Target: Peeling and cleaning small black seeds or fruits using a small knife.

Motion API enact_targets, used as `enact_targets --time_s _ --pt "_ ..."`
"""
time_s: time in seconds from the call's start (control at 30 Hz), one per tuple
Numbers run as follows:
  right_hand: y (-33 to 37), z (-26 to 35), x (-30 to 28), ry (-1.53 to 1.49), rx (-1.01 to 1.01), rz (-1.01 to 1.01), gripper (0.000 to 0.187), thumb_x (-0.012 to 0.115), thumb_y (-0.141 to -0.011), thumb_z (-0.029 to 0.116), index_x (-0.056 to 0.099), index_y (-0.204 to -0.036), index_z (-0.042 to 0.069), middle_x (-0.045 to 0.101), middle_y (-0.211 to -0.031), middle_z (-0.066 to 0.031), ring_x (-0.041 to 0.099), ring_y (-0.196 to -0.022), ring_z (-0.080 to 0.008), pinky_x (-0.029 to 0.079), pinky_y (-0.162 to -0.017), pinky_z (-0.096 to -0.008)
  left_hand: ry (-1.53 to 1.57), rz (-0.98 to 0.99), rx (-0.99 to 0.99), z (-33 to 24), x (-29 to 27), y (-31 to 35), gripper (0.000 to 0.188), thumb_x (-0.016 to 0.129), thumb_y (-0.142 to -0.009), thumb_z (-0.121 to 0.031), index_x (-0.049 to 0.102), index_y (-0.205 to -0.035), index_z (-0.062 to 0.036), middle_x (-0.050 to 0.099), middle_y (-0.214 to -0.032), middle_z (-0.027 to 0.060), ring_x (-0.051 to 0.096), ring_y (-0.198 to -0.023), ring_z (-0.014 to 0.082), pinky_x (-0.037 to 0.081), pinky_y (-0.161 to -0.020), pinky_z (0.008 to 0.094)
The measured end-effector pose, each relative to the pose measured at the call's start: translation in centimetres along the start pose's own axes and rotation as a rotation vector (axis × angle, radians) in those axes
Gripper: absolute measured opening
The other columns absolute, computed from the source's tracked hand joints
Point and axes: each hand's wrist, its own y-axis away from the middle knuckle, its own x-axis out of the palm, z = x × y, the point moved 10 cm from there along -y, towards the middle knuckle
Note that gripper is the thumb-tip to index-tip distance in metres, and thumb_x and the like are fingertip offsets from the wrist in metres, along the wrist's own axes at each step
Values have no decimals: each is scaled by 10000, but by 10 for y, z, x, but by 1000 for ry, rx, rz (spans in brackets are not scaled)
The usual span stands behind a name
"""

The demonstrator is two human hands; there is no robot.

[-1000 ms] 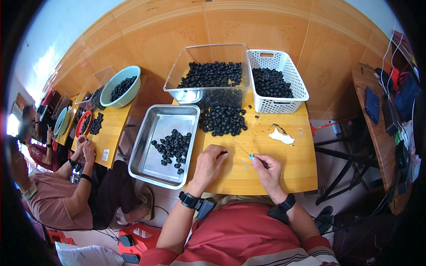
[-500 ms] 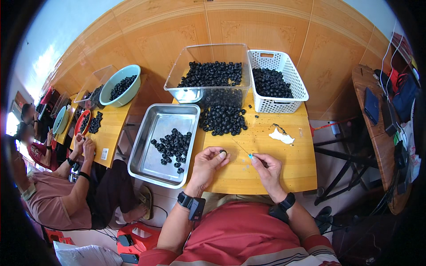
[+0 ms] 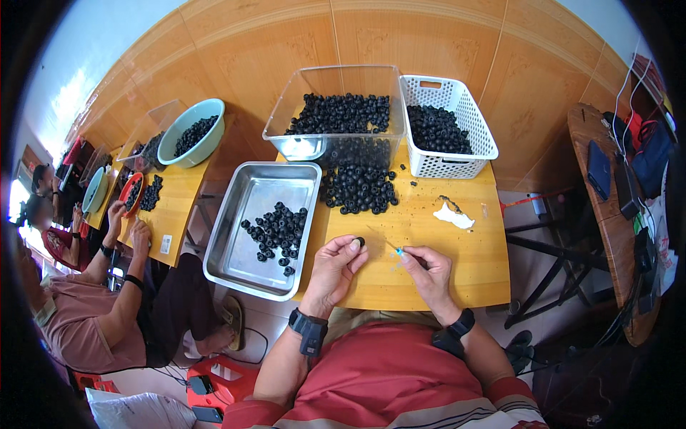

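Far left: a seated co-worker in a dusty-pink shirt (image 3: pixel 96 314), both hands up at a neighbouring yellow table (image 3: pixel 158 218). Next, a rectangular silvery metal tray (image 3: pixel 243 207), small black round pieces (image 3: pixel 279 230) grouped toward its right side. Left hand (image 3: pixel 336 268): thumb and fingers pinch one small round black piece (image 3: pixel 360 242) above the near table. Beyond it, a loose black heap (image 3: pixel 359 191) before a clear plastic box (image 3: pixel 293 149). Right hand (image 3: pixel 431 277): narrow pinch on a thin blue-ended needle-like tool (image 3: pixel 399 252); contact with the piece unclear. Behind right, a white perforated plastic basket (image 3: pixel 444 167).
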Motion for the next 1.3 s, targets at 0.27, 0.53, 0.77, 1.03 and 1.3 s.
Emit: enact_targets --time_s 0.27,0.53,0.77,1.03,1.3 --pt "1 5 10 5 -63 59 189 750 -920 126 733 -1018 -35 708 -845 -49 606 -737 -78 490 -670 -234 151 56 -34 9 10 5 191 610 -989 -47 639 -1178 -44 709 -1035 63 702 -962 172 609 -885 311" --pt "4 21 18 93 -220 105 198 768 -888 114 727 -1005 -40 693 -813 -106 639 -704 -150 494 -641 -268 244 152 -18 9 18 8 174 590 -1007 -69 637 -1173 -47 707 -1037 50 695 -952 162 602 -889 307" --pt "6 34 18 150 -292 85 198 779 -874 116 727 -993 -33 697 -820 -128 659 -697 -184 507 -624 -289 333 188 -39 14 21 10 183 564 -1019 -64 621 -1192 -49 703 -1066 53 693 -957 169 600 -906 322" --pt "8 37 18 174 -336 67 209 800 -859 127 727 -987 -21 701 -831 -131 670 -704 -193 522 -629 -297 383 233 -64 17 24 13 191 568 -1016 -65 612 -1201 -47 700 -1089 60 692 -991 174 595 -927 334" --pt "9 37 17 175 -344 59 208 803 -854 108 727 -1002 -16 707 -853 -133 677 -721 -194 528 -636 -291 416 257 -76 18 23 14 193 574 -1011 -60 611 -1200 -46 704 -1080 63 694 -983 171 596 -931 344"
